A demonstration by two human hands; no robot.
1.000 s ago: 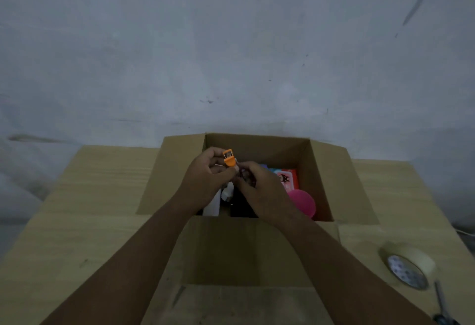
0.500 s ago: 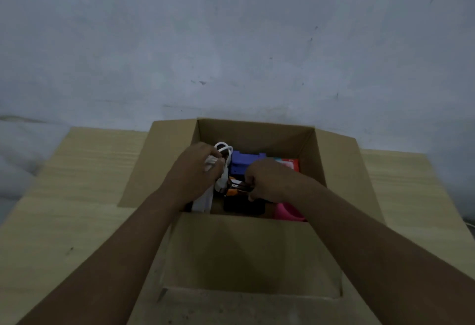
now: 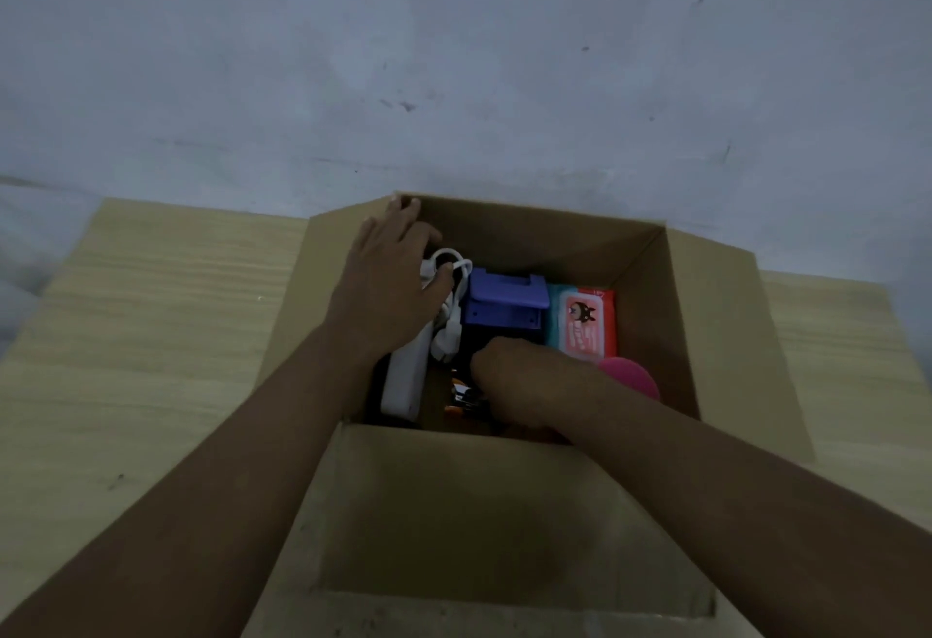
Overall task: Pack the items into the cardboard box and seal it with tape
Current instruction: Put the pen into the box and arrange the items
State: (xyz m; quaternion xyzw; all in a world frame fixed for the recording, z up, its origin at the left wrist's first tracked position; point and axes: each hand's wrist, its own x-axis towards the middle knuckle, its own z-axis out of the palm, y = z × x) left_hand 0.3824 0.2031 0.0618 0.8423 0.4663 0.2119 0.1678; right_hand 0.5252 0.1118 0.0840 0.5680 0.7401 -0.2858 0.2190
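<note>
Box: cardboard box (image 3: 529, 239) on the bench (image 3: 151, 334), back edge near the grey wall (image 3: 454, 57). Top is open: near flap (image 3: 479, 511) folded out toward the person, side flaps splayed left and right.
Contents, left: white power strip (image 3: 403, 380) lying lengthwise along the left wall. Its cable (image 3: 451, 261) is coiled at the far end, with the plug (image 3: 446, 342) just beside the strip.
Contents, middle: blue plastic item (image 3: 504, 307) in the far half, just beside the cable.
Contents, right: pack of wipes (image 3: 587, 324), pink-red with a cartoon figure, right next to the blue plastic item. A pink round item (image 3: 633, 377) sits nearer than the pack, partly hidden by the forearm.
Contents, near side: small orange-and-black item (image 3: 461, 398) low in the box, just beside the right hand. Too dark to say what it is.
Left hand: left hand (image 3: 391, 274) spread flat, fingertips on the far-left corner of the rim, thumb lying on the cable coil. It grips nothing.
Right hand: right hand (image 3: 509, 375) is down inside the box, middle to near side. Fingers are turned under and out of sight, so I can't tell whether it holds anything.
</note>
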